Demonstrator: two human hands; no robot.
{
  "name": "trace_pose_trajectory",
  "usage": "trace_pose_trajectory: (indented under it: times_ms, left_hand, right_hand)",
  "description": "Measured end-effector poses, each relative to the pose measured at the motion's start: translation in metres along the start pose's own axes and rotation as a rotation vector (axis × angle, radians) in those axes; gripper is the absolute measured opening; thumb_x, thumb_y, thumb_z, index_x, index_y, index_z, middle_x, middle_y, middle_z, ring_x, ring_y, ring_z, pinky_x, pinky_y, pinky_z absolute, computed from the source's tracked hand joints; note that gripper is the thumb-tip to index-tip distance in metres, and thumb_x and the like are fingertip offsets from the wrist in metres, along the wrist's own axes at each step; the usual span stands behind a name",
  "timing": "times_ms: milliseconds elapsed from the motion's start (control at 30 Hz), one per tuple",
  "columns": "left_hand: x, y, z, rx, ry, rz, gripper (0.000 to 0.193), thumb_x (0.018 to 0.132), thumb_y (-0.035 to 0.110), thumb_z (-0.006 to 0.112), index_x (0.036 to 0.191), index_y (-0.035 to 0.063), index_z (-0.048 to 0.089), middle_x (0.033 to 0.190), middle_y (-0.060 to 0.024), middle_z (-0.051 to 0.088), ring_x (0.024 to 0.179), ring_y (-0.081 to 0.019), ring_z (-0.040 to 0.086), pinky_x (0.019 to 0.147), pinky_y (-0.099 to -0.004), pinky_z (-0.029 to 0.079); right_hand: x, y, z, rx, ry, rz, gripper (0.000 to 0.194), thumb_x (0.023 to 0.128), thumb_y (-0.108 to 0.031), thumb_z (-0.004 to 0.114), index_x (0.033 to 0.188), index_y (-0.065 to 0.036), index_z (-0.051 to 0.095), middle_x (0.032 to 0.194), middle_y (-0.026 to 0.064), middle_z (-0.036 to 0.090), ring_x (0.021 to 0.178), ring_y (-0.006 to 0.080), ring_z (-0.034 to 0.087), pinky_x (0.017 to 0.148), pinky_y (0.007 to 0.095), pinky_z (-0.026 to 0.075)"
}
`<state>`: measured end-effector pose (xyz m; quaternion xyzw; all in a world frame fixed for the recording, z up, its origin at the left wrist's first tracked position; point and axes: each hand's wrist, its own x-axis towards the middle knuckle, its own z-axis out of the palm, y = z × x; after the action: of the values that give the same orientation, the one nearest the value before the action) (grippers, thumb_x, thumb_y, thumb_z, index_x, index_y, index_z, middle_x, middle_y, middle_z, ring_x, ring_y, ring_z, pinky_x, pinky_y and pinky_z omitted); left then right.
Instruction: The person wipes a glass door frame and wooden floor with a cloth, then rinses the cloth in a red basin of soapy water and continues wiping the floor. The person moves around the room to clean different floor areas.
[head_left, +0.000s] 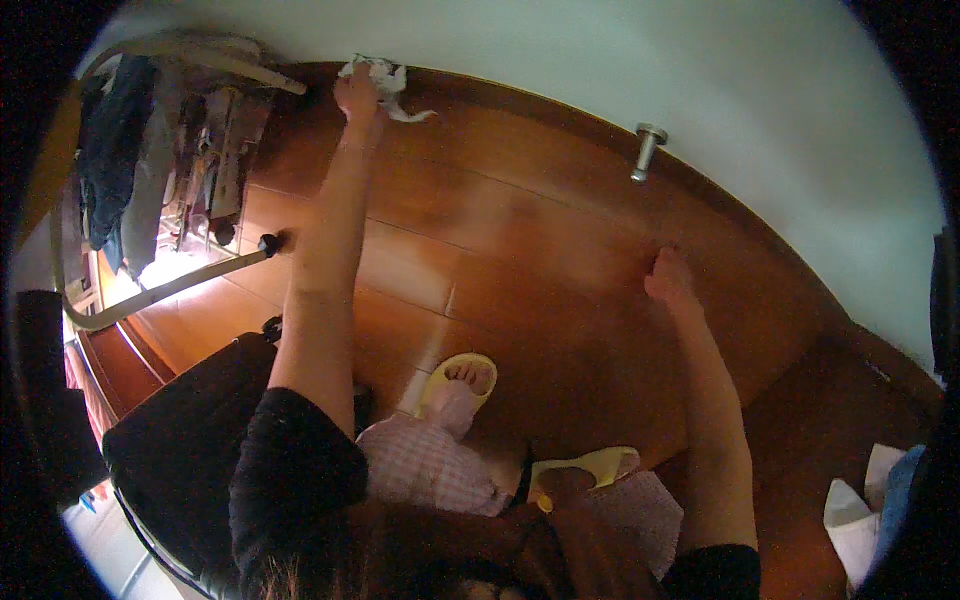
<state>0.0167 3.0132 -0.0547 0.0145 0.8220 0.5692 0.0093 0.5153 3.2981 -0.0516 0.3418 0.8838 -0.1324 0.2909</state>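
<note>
My left hand (355, 93) reaches far forward and grips a crumpled white cloth or tissue (388, 77) against the dark wooden baseboard (469, 84), where the wall meets the floor. One loose end of the white piece trails onto the wooden floor (450, 150). My right hand (669, 275) rests low at the brown floor on the right, its fingers curled in; whether it holds anything is not visible. Between that hand and the wall, a metal doorstop (644, 154) sticks out from the baseboard.
A rack frame with pale tubing (180, 289) and hanging clothes (120, 157) stands at the left. Nearer is a black suitcase-like object (187, 442). Yellow slippers (484, 366) are below me, one on a foot. White and blue items (855, 517) lie at the lower right.
</note>
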Motion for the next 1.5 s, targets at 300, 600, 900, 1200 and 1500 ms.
trace_pose_trajectory:
  times_ms: [300, 600, 900, 1200, 1500]
  left_hand:
    - [0.013, -0.025, 0.004, -0.246, 0.078, -0.235, 0.048, 0.095, 0.023, 0.056, 0.132, -0.0033, 0.039, 0.126, -0.0208, 0.053, 0.108, -0.0292, 0.055, 0.091, -0.0420, 0.046]
    - [0.126, -0.071, -0.052, 1.301, -0.129, 0.126, 0.029, 0.088, 0.021, 0.064, 0.111, 0.0027, 0.063, 0.109, -0.0176, 0.065, 0.095, -0.0277, 0.067, 0.075, -0.0438, 0.054]
    - [0.097, -0.059, -0.066, 0.760, 0.231, 0.161, 0.030, 0.094, 0.022, 0.055, 0.108, -0.0030, 0.062, 0.095, -0.0202, 0.068, 0.086, -0.0380, 0.067, 0.075, -0.0487, 0.055]
    - [-0.147, -0.009, 0.098, 0.711, -0.266, 0.469, 0.042, 0.095, 0.026, 0.055, 0.120, -0.0066, 0.048, 0.104, -0.0281, 0.064, 0.099, -0.0360, 0.064, 0.084, -0.0489, 0.050]
    - [-0.102, -0.002, 0.013, 0.104, -0.028, 0.020, 0.056, 0.093, 0.035, 0.059, 0.130, -0.0021, 0.038, 0.118, -0.0289, 0.059, 0.107, -0.0414, 0.060, 0.092, -0.0480, 0.047]
  right_hand:
    - [-0.011, 0.000, -0.008, 0.013, -0.054, -0.043, 0.053, 0.076, -0.013, 0.070, 0.121, 0.004, 0.050, 0.129, 0.0273, 0.052, 0.122, 0.0424, 0.049, 0.100, 0.0486, 0.045]
    - [-0.026, -0.019, -0.028, -0.050, -0.043, 0.001, 0.063, 0.079, -0.016, 0.072, 0.129, 0.009, 0.043, 0.134, 0.0303, 0.044, 0.122, 0.0417, 0.050, 0.101, 0.0462, 0.045]
    - [-0.024, -0.032, -0.042, -0.059, -0.129, 0.078, 0.057, 0.080, -0.015, 0.069, 0.127, 0.008, 0.046, 0.131, 0.0302, 0.048, 0.120, 0.0430, 0.050, 0.101, 0.0454, 0.045]
    - [-0.003, 0.025, 0.022, -0.160, 0.011, -0.052, 0.054, 0.079, -0.018, 0.067, 0.123, 0.007, 0.047, 0.128, 0.0306, 0.050, 0.119, 0.0444, 0.050, 0.100, 0.0485, 0.045]
    - [0.004, 0.017, 0.012, -0.082, -0.050, -0.020, 0.060, 0.079, -0.021, 0.070, 0.125, 0.008, 0.043, 0.122, 0.0305, 0.053, 0.119, 0.0428, 0.050, 0.098, 0.0493, 0.045]
